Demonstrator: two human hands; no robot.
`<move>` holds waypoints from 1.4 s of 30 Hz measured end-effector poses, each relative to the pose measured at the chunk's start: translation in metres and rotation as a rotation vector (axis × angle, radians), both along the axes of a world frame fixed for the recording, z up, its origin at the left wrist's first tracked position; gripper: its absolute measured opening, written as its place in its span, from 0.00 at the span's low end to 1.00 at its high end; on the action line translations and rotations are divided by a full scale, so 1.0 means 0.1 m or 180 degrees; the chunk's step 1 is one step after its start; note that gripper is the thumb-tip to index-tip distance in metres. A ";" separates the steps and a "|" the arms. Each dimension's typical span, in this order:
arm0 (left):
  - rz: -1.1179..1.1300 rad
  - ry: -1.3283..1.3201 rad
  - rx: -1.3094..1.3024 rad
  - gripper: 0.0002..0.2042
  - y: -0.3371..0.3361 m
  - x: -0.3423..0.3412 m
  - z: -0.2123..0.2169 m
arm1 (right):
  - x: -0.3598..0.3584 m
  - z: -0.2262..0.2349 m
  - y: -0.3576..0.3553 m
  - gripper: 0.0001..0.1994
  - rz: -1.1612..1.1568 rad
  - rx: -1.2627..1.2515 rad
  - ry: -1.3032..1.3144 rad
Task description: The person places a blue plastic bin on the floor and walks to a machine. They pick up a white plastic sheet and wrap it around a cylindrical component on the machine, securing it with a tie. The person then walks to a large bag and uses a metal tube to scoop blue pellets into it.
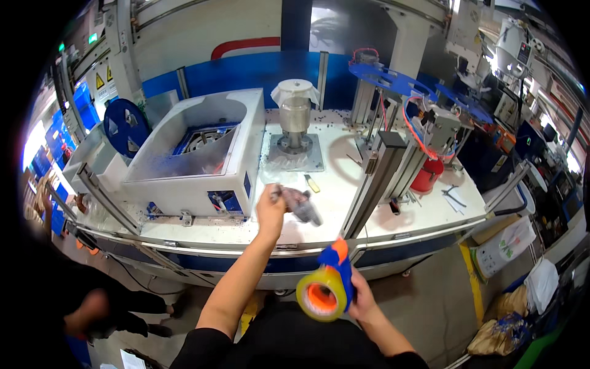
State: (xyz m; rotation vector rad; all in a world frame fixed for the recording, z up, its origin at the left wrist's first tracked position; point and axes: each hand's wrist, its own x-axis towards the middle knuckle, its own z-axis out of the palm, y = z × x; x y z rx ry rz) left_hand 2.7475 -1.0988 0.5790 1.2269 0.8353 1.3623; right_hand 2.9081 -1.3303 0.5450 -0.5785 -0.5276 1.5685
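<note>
My left hand [271, 208] reaches over the front of the white worktable, its fingers closed on a greyish, crumpled bundle [301, 207] smeared by motion. It may be a plastic bag, but I cannot make out what is in it. Lower down, close to my body, my right hand [362, 294] is closed round a blue and orange tape dispenser [337, 257]. A roll of yellowish tape [339, 284] with an orange hub is mounted on it. A small yellow-handled tool [311, 183] lies on the tabletop just beyond the bundle.
A white machine housing [249, 154] with a blue-lined opening stands left. Behind sits a metal cylinder [295, 117] under a white cover. An upright metal post [373, 184] rises at the right front, near a red container [426, 176] and pliers [453, 195]. Another person [117, 289] is at lower left.
</note>
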 end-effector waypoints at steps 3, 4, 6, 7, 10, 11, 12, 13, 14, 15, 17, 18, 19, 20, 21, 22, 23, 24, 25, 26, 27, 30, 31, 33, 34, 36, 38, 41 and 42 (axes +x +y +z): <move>-0.0168 0.1684 0.0742 0.32 0.04 0.19 -0.11 | 0.16 -0.54 -0.35 0.30 0.0941 -0.0225 0.0836; 0.0189 0.2324 0.1407 0.40 -0.05 0.26 -0.12 | 0.09 -0.52 -0.43 0.33 0.1039 0.0344 0.1090; -0.0329 0.2180 0.1138 0.36 -0.35 0.20 -0.12 | 0.01 -0.42 -0.54 0.38 0.0956 0.0188 0.0282; -0.0549 0.2165 0.1073 0.33 -0.49 0.13 -0.16 | -0.06 -0.33 -0.61 0.40 0.0626 -0.0115 -0.0354; -0.1770 0.1079 -0.0641 0.21 -0.92 -0.11 -0.11 | 0.12 -0.46 -0.55 0.43 0.0724 0.0115 -0.0454; -0.2061 0.0966 -0.0681 0.27 -1.02 -0.19 -0.10 | 0.12 -0.33 -0.51 0.43 0.0596 0.0131 -0.0487; -0.2180 0.0717 -0.0909 0.30 -1.11 -0.27 -0.11 | 0.11 -0.19 -0.48 0.43 0.0496 0.0154 -0.0511; -0.2316 0.0424 -0.1137 0.33 -1.19 -0.30 -0.07 | 0.12 -0.06 -0.43 0.43 0.0312 0.0346 -0.0926; -0.2276 0.0390 -0.1167 0.35 -1.26 -0.35 0.03 | 0.11 0.08 -0.35 0.43 0.0110 0.0529 -0.1337; -0.2315 0.0242 -0.1248 0.33 -1.31 -0.43 0.08 | 0.09 0.13 -0.31 0.43 0.0096 0.0785 -0.1805; -0.2030 0.0051 -0.1313 0.31 -1.41 -0.55 0.20 | 0.06 0.19 -0.20 0.42 -0.0004 0.1371 -0.2781; -0.1977 -0.0031 -0.1307 0.30 -1.43 -0.63 0.27 | 0.05 0.22 -0.17 0.42 -0.0061 0.1549 -0.3092; -0.1916 -0.0121 -0.1303 0.28 -1.45 -0.70 0.35 | 0.03 0.24 -0.15 0.42 -0.0101 0.1737 -0.3401; -0.1975 -0.0174 -0.1215 0.27 -1.48 -0.75 0.45 | 0.00 0.33 -0.13 0.42 -0.0218 0.2036 -0.3741; -0.2021 -0.0193 -0.1139 0.24 -1.48 -0.81 0.53 | -0.03 0.32 -0.08 0.42 -0.0253 0.2175 -0.3767; -0.1930 -0.0117 -0.1122 0.20 -1.50 -0.85 0.54 | -0.06 0.31 -0.04 0.42 -0.0290 0.2316 -0.3789; -0.1845 -0.0040 -0.1105 0.17 -1.52 -0.87 0.54 | -0.08 0.30 0.00 0.42 -0.0332 0.2458 -0.3810; -0.1825 -0.0012 -0.1095 0.14 -1.53 -0.90 0.57 | -0.11 0.33 0.02 0.41 -0.0352 0.2550 -0.3893; -0.1815 0.0018 -0.1082 0.12 -1.55 -0.92 0.60 | -0.13 0.32 0.05 0.41 -0.0309 0.2628 -0.3949; -0.1815 0.0049 -0.1067 0.10 -1.55 -0.96 0.62 | -0.15 0.33 0.06 0.41 -0.0276 0.2704 -0.4009; -0.1847 -0.0062 -0.1187 0.09 -1.54 -1.01 0.58 | -0.17 0.31 0.08 0.41 -0.0227 0.2769 -0.4058; -0.1953 -0.0413 -0.1474 0.05 -1.49 -1.11 0.49 | -0.25 0.31 0.16 0.41 -0.0050 0.2922 -0.3994; -0.1898 -0.0435 -0.1526 0.05 -1.49 -1.12 0.46 | -0.27 0.30 0.17 0.41 -0.0016 0.2929 -0.3968; -0.1804 -0.0469 -0.1620 0.05 -1.47 -1.14 0.39 | -0.30 0.27 0.20 0.41 0.0033 0.2942 -0.3922; -0.1723 -0.0445 -0.1619 0.05 -1.45 -1.15 0.36 | -0.32 0.28 0.20 0.41 0.0074 0.2847 -0.3957; -0.1582 -0.0390 -0.1609 0.04 -1.41 -1.16 0.32 | -0.35 0.33 0.20 0.42 0.0136 0.2649 -0.4038; -0.1514 -0.0295 -0.1768 0.05 -1.38 -1.16 0.25 | -0.36 0.33 0.18 0.42 0.0395 0.2248 -0.4030; -0.1629 -0.0164 -0.1695 0.05 -1.24 -1.19 0.13 | -0.39 0.35 0.21 0.41 0.0346 0.2183 -0.4106; -0.1612 -0.0109 -0.1700 0.05 -1.23 -1.22 0.15 | -0.40 0.36 0.20 0.42 0.0437 0.2126 -0.4078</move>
